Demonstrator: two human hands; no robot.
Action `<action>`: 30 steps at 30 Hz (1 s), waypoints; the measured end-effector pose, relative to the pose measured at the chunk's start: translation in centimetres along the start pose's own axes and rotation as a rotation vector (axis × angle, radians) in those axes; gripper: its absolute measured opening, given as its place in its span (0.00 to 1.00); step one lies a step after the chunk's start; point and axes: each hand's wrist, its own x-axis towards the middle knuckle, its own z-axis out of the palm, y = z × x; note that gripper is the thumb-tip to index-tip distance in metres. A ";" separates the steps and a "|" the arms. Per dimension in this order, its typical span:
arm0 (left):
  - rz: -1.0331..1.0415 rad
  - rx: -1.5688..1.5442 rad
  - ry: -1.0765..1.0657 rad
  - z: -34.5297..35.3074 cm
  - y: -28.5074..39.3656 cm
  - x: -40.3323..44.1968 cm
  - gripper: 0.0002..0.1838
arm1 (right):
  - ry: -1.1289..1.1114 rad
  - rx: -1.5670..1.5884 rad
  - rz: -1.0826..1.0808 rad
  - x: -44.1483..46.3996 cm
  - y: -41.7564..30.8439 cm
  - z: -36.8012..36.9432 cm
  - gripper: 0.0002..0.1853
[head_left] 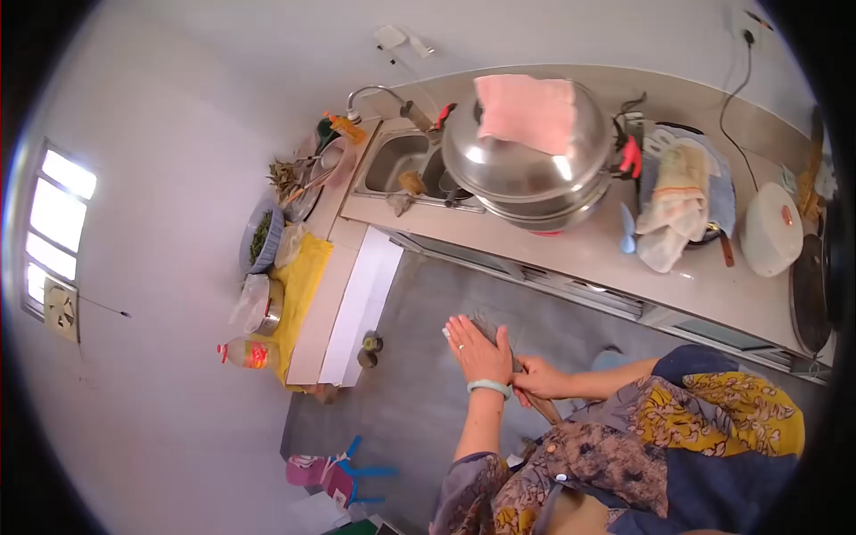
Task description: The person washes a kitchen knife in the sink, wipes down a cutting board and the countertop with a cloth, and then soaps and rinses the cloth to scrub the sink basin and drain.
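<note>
My left hand [479, 354], with a ring and a pale green bangle [489, 388], is stretched out with its thumb apart. It lies against a long brown-grey stick-like tool [542, 408] that looks like a broom or brush, with a grey bristly end [484, 325] showing beyond the fingers. Something small and white is at its fingertips. My right hand [540, 378] is closed around the tool just below the left wrist. The tool's lower end runs toward my patterned clothes. Much of it is hidden by my hands.
A large steamer pot [526, 183] with a pink cloth [528, 111] stands on the counter beside a double sink [399, 162]. A side counter holds a yellow cloth [308, 294] and an oil bottle [248, 353]. Dark round objects [368, 349] and a blue-legged stool [352, 471] are on the floor.
</note>
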 end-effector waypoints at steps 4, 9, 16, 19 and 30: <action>-0.019 -0.028 -0.044 -0.5 -6.6 8.2 0.44 | 0.046 0.046 0.079 10.0 -2.9 2.2 0.08; -0.013 -0.026 -0.040 -0.1 -13.5 19.4 0.43 | 0.053 0.012 0.043 22.5 -7.1 2.8 0.07; 0.097 -0.046 -0.013 -0.8 -21.0 36.4 0.43 | 0.172 0.055 -0.027 38.7 -14.0 4.0 0.06; 0.227 -0.038 -0.037 0.6 -24.1 43.8 0.43 | 0.252 0.075 -0.144 45.6 -16.3 3.7 0.07; 0.514 -0.316 -0.297 11.3 -27.7 70.0 0.42 | 0.662 0.076 -0.129 64.5 -27.3 -3.2 0.09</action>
